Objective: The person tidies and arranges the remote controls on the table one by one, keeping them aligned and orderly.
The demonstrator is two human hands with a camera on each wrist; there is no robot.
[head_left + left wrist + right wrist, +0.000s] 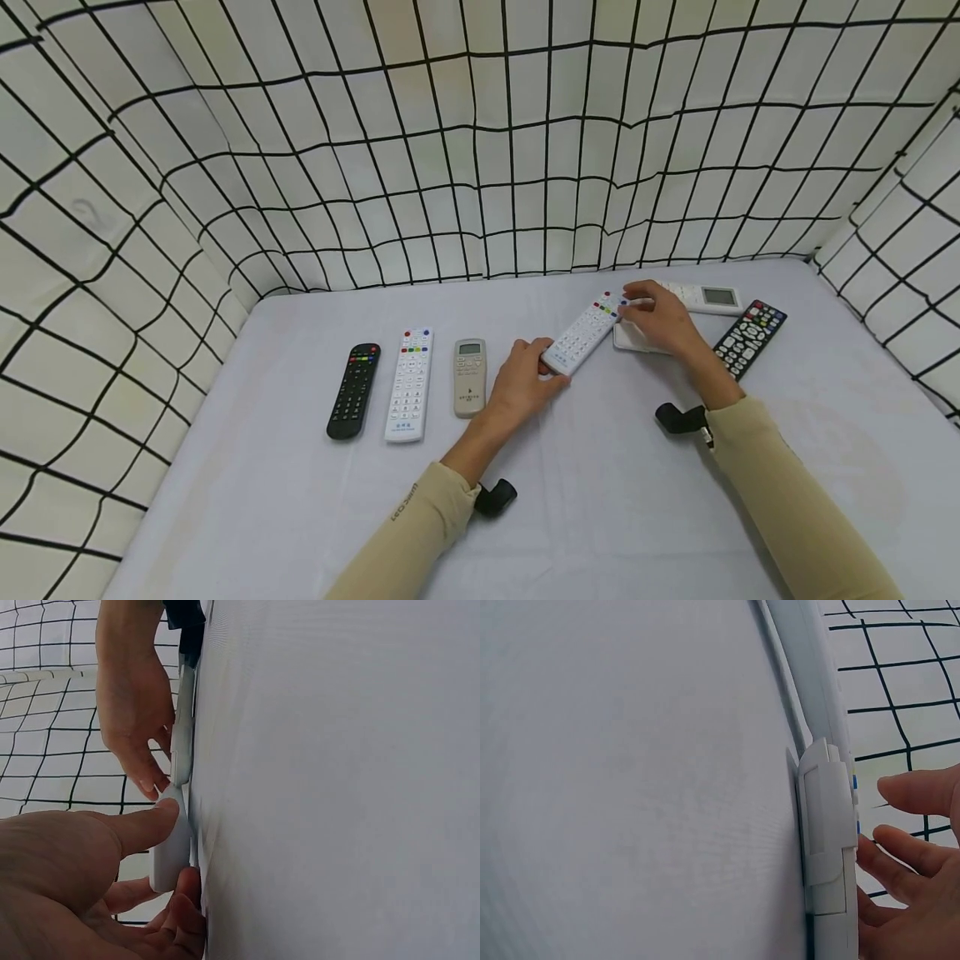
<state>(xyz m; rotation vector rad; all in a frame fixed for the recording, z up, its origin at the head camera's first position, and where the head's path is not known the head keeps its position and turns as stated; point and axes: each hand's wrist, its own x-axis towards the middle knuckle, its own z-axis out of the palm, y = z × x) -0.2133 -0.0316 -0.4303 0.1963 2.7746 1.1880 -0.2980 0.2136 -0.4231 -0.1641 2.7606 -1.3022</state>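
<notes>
A white remote control (581, 337) with coloured buttons lies slantwise in the head view. My left hand (522, 382) grips its near end; in the left wrist view the thumb presses on the white remote's end (171, 851). At the far end is my right hand (660, 321); in the right wrist view its thumb (915, 791) stands apart from the remotes. Whether its fingertips touch the white remote cannot be told. Under and beside the right hand lie another white remote (633, 338), partly hidden, and a white remote with a screen (716, 298).
To the left, a black remote (354, 392), a long white remote (409, 387) and a beige remote with a small screen (469, 379) lie side by side. A black remote (750, 337) lies at right. Black netting (487, 129) over white cloth encloses the white table (600, 500).
</notes>
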